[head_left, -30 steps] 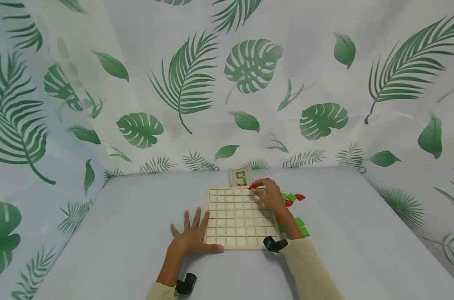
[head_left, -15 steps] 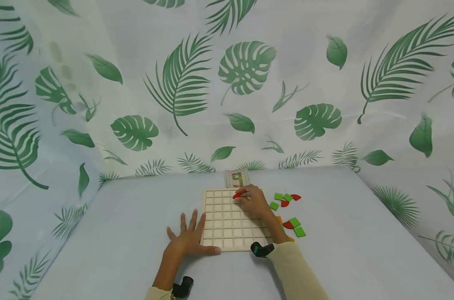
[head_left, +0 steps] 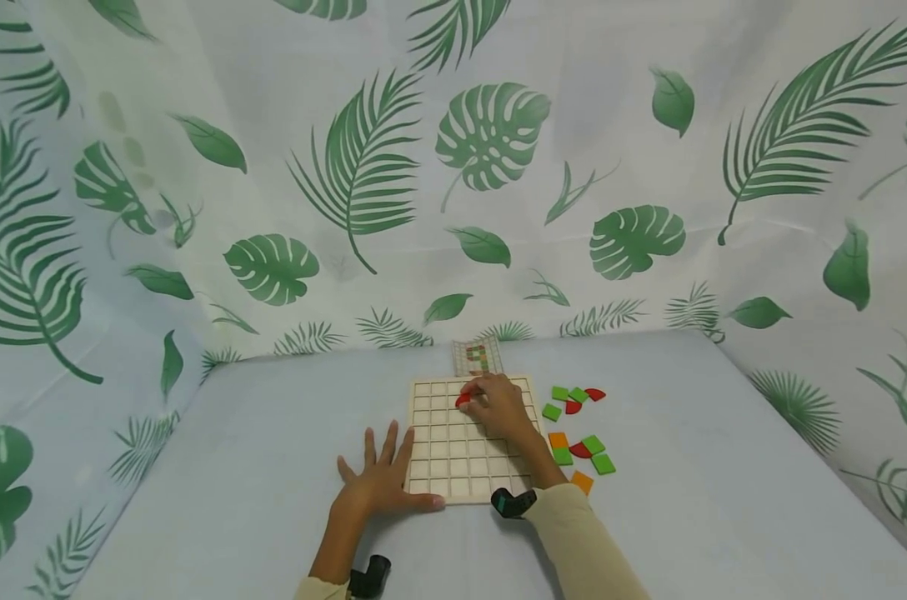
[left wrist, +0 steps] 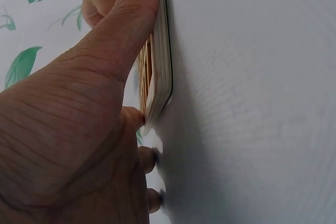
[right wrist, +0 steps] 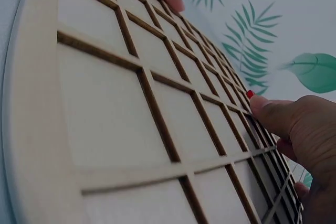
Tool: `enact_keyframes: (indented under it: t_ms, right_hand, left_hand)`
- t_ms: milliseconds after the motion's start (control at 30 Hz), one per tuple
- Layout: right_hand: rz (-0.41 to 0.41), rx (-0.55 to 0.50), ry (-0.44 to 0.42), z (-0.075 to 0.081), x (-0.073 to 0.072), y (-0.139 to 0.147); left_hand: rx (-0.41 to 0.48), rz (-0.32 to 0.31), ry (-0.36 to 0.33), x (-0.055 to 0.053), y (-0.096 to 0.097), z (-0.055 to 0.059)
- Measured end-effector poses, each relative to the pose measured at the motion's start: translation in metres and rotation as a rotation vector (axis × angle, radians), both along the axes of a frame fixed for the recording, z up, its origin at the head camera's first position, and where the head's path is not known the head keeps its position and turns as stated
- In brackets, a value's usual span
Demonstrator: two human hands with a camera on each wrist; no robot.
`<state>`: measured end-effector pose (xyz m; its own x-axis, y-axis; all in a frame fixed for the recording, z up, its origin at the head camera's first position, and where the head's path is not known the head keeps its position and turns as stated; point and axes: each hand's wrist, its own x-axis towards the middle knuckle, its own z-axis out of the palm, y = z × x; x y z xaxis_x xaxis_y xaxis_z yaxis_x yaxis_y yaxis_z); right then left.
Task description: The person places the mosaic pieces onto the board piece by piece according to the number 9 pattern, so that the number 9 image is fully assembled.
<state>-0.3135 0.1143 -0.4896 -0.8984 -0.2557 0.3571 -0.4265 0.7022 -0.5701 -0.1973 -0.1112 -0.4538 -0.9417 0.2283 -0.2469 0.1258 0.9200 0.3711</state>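
A square wooden board [head_left: 440,467] with a raised grid of cells lies on the table. Over its far rows my right hand [head_left: 498,408] pinches a red quarter-circle tile [head_left: 463,401] between thumb and fingers. In the right wrist view just a bit of that red tile [right wrist: 250,94] shows at the thumb tip, close above the grid. My left hand [head_left: 382,483] lies with spread, straight fingers at the board's near left corner. Its thumb [left wrist: 137,3] rests along the board's near edge, as the left wrist view shows.
Right of the board lie loose tiles: green squares [head_left: 603,463], red quarter-circles [head_left: 594,394] and orange squares [head_left: 582,481]. Behind the board a pattern card [head_left: 464,358] shows a coloured figure on a grid. A leaf-printed cloth [head_left: 393,300] hangs behind the table.
My right hand has moved left and slightly nearer with the red tile, from the board's far right edge to over its far middle cells. The left hand stays in place.
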Motion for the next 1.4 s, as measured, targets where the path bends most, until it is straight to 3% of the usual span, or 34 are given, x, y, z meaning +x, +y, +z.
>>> enact_keyframes:
  t_ms: [267, 633, 967, 1400]
  right_hand:
    - [-0.052, 0.031, -0.083, 0.0, 0.009, -0.01]
    - [-0.041, 0.026, -0.04, 0.001, 0.008, -0.013]
    - [-0.042, 0.036, -0.063, 0.003, 0.004, -0.011]
    - [-0.051, 0.017, -0.093, 0.002, -0.005, -0.011]
  left_hand:
    - [0.001, -0.002, -0.013, 0.005, 0.001, -0.003]
    - [-0.012, -0.003, -0.013, 0.003, 0.001, -0.002]
    - [-0.002, -0.002, -0.029, -0.004, 0.0, -0.009]
    - [-0.003, -0.008, -0.011, -0.003, -0.001, 0.004]
